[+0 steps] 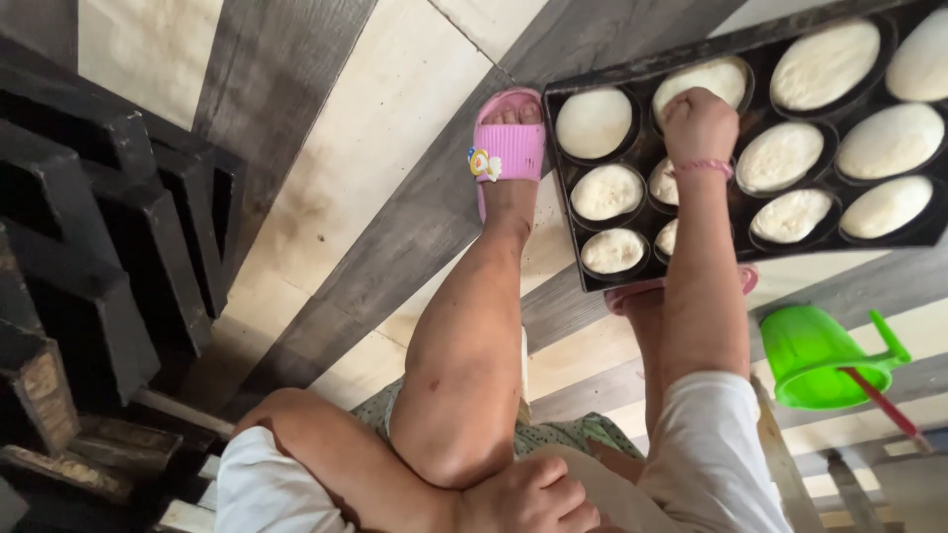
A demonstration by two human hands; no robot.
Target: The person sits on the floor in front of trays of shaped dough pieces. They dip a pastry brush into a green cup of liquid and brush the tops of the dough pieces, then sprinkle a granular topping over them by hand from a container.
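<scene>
as right hand [699,123] presses dough [703,81], tray [592,281] slanting up-right

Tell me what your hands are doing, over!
Right hand pressing dough in the dark baking tray. Left hand resting on the knee. Green cup beside the tray, nothing blocking.

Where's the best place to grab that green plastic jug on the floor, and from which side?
Take the green jug by its loop handle, coming from the right side of the view. It lies tipped over, mouth towards the camera, and the handle juts clear on that side. A red stick rests in or across the mouth, so the rim looks awkward to pinch.
</scene>
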